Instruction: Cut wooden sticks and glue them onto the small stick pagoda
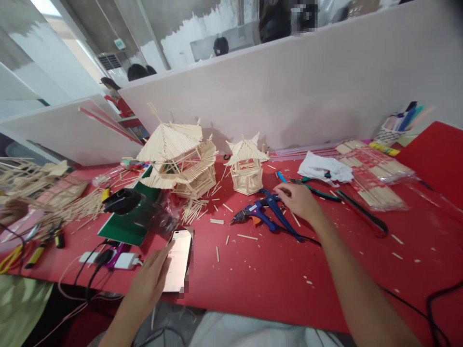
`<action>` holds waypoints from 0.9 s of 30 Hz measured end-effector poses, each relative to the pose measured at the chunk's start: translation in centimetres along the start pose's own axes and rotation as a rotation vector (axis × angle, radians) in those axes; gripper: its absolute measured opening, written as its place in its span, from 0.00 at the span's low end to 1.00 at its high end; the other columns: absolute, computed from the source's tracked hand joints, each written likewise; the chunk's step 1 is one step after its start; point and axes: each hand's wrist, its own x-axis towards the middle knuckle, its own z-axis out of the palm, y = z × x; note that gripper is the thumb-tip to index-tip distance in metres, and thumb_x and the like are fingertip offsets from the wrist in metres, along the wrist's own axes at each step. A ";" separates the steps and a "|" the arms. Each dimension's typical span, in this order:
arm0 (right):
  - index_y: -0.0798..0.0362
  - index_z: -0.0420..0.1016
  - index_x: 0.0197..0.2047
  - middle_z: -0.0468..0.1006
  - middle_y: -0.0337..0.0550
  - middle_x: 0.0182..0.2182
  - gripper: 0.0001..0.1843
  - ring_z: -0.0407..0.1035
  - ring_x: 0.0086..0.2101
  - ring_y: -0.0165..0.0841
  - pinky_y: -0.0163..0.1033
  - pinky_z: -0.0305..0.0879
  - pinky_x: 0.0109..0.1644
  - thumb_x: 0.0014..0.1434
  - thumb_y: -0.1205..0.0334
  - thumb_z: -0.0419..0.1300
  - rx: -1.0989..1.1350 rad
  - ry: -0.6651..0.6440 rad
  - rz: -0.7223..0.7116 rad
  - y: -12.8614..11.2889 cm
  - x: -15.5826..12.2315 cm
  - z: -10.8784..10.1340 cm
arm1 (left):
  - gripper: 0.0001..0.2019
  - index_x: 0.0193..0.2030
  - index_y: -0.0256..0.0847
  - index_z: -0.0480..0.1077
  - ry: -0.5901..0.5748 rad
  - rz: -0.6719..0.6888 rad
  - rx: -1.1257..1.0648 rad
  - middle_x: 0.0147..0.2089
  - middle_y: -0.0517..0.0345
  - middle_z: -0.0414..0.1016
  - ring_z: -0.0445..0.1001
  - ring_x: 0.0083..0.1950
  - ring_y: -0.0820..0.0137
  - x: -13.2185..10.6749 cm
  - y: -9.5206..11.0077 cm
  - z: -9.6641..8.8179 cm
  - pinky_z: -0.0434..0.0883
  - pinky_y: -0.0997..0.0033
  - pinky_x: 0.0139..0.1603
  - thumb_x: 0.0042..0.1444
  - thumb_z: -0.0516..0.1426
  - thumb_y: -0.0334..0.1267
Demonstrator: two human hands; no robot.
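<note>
Two arms (345, 267) stretch out. Left of the glue gun (256, 210), the left hand (155, 270) lies loose on a phone (183, 255), fingers straight. Right of it, the right hand (298, 196) curls by a blue tool (280, 213), grip unclear.

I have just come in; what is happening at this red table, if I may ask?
A person's left hand touches a lit phone. The right hand is at the blue tool, near the glue gun; whether it grips anything is unclear. Farther back stand a large stick model and a small one, with loose sticks around.
</note>
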 end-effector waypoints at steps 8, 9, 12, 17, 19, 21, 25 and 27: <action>0.50 0.80 0.38 0.85 0.45 0.33 0.13 0.78 0.32 0.38 0.38 0.67 0.37 0.64 0.59 0.54 0.008 0.016 -0.013 0.1 0.0 0.1 | 0.24 0.67 0.46 0.62 -0.031 -0.008 -0.056 0.59 0.48 0.73 0.73 0.59 0.59 -0.6 -0.2 -0.1 0.73 0.60 0.57 0.68 0.45 0.47; 0.50 0.80 0.38 0.85 0.45 0.33 0.13 0.78 0.32 0.38 0.38 0.67 0.37 0.64 0.59 0.53 0.007 0.019 -0.013 0.1 0.0 0.1 | 0.24 0.68 0.46 0.60 -0.018 -0.018 -0.066 0.60 0.48 0.73 0.73 0.60 0.59 -0.6 -0.3 0.0 0.72 0.59 0.58 0.68 0.45 0.47; 0.50 0.80 0.38 0.85 0.46 0.33 0.13 0.78 0.32 0.38 0.38 0.67 0.36 0.64 0.59 0.53 0.005 0.022 -0.018 0.2 0.0 0.1 | 0.25 0.67 0.43 0.61 0.011 -0.041 -0.086 0.61 0.47 0.73 0.72 0.61 0.58 -0.6 -0.3 0.0 0.72 0.57 0.59 0.68 0.44 0.47; 0.49 0.80 0.39 0.85 0.45 0.32 0.13 0.77 0.31 0.38 0.38 0.67 0.36 0.64 0.59 0.53 0.007 0.022 -0.023 0.2 0.0 0.1 | 0.23 0.67 0.45 0.62 0.014 -0.030 -0.076 0.60 0.48 0.74 0.73 0.59 0.59 -0.7 -0.3 0.1 0.73 0.58 0.58 0.68 0.45 0.46; 0.49 0.80 0.39 0.85 0.45 0.32 0.13 0.77 0.31 0.38 0.38 0.67 0.36 0.64 0.59 0.53 0.009 0.021 -0.023 0.2 -0.1 0.1 | 0.23 0.67 0.45 0.62 0.014 -0.009 -0.068 0.59 0.48 0.74 0.74 0.59 0.59 -0.7 -0.4 0.1 0.72 0.58 0.58 0.68 0.45 0.45; 0.49 0.80 0.38 0.84 0.44 0.31 0.13 0.77 0.31 0.38 0.38 0.67 0.36 0.64 0.59 0.53 0.009 0.021 -0.020 0.2 -0.1 0.1 | 0.23 0.67 0.45 0.63 0.015 0.001 -0.059 0.59 0.48 0.74 0.74 0.58 0.59 -0.8 -0.5 0.2 0.72 0.58 0.58 0.68 0.46 0.45; 0.50 0.80 0.38 0.84 0.45 0.32 0.13 0.77 0.31 0.38 0.38 0.66 0.36 0.64 0.59 0.53 0.008 0.017 -0.017 0.2 -0.1 0.0 | 0.22 0.66 0.46 0.64 0.002 0.000 -0.053 0.60 0.49 0.73 0.73 0.59 0.60 -0.8 -0.5 0.2 0.72 0.60 0.58 0.68 0.46 0.44; 0.50 0.80 0.38 0.84 0.45 0.32 0.13 0.77 0.31 0.38 0.38 0.66 0.36 0.64 0.59 0.53 0.009 0.016 -0.018 0.2 -0.1 0.0 | 0.22 0.66 0.46 0.63 -0.005 -0.007 -0.058 0.60 0.49 0.73 0.74 0.59 0.60 -0.8 -0.5 0.0 0.73 0.60 0.58 0.68 0.46 0.44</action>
